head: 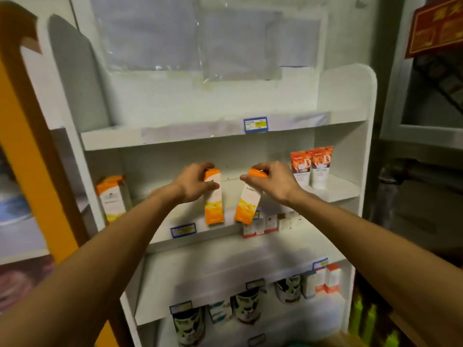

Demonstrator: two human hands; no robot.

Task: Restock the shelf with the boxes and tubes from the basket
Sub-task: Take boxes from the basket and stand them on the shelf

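Two orange-and-white boxes are at the middle shelf (333,194), one per hand. The left hand (193,182) wraps the upper part of the left box (214,199), fingers curled round its top, thumb across the front; this box stands near upright, its base at or just above the shelf's near lip. The right hand (271,182) pinches the top of the right box (249,196) from above; this box tilts, its base swung left and down to the lip, apparently not yet seated. Already on this shelf: a matching third box (111,197) at the far left and two orange-topped tubes (312,167) at the far right. Judgement: restocking is partly done; both held boxes need setting down, and the basket is not clearly in view, so the remaining stock cannot be told. Open room: a wide bare stretch lies between the third box and the tubes, ample for both. Edges: the shelf above (175,136) overhangs just over the hands, limiting lift; price tags (183,230) line the near lip. Small boxes (263,225) sit just below the right box.
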